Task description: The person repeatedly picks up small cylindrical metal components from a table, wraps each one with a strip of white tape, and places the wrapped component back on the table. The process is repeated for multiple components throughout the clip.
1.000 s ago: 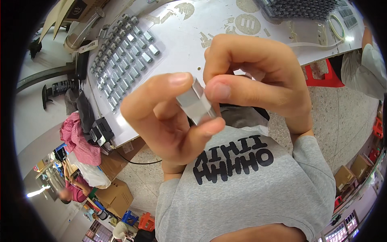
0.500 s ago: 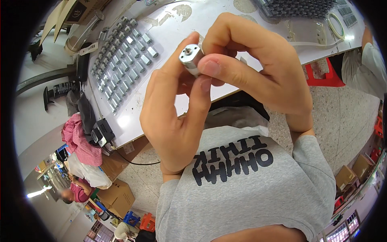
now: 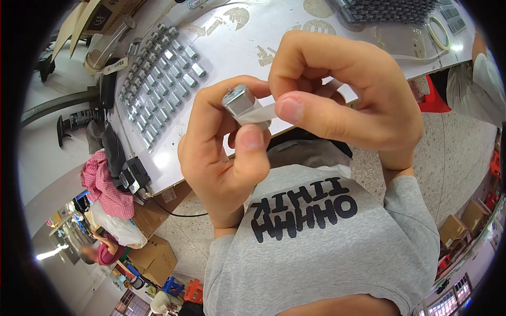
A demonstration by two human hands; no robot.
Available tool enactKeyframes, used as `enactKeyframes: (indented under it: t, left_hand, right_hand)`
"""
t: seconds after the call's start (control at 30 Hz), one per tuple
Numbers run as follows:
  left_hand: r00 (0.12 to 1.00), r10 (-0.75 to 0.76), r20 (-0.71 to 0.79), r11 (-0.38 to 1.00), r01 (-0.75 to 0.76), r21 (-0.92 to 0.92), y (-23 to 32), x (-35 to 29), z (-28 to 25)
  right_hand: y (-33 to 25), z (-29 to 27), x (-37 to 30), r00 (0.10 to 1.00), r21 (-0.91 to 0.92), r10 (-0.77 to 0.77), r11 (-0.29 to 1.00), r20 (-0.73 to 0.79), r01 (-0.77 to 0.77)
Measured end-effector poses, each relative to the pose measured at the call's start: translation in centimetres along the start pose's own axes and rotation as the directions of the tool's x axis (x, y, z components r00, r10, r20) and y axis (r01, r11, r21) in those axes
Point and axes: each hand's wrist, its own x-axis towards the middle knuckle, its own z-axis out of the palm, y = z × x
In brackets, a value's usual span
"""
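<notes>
Head cam: motor (image 3: 242, 103) in L hand (image 3: 219, 155), shaft end (image 3: 232, 96) up-L, axis diag.

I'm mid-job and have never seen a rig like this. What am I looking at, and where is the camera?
No machine here: these are a person's bare hands, seen from above by a wide fisheye camera worn on their head, so straight edges look bent. The left hand holds a small silver motor. The right hand pinches a pale strip that runs across the motor's side. On the white table, similar silver parts sit in rows at the left; small dark parts are packed together at upper right.
</notes>
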Motion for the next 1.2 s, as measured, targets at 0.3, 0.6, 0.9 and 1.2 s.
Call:
enactKeyframes:
  t: [0.3,0.6,0.9,1.2]
  left_hand:
    - [0.996,-0.023,-0.091,0.960,-0.003,-0.279,-0.2,-0.1,1.0]
    - [0.999,0.042,-0.012,0.936,-0.043,-0.349,-0.5,0.1,0.9]
    - [0.993,0.113,-0.033,0.906,-0.117,-0.406,-1.0,0.3,1.4]
    - [0.995,0.028,-0.098,0.994,-0.038,-0.107,-1.3,-0.1,1.7]
  right_hand:
    - [-0.6,0.0,0.2,0.999,0.036,0.039,0.999,-0.009,-0.039]
    - [-0.1,0.0,0.1,0.999,0.007,0.041,0.999,-0.012,-0.041]
    - [0.2,0.3,0.3,0.998,0.160,0.065,0.985,0.005,-0.065]
    - [0.7,1.5,0.6,0.995,0.215,0.073,0.975,-0.065,-0.057]
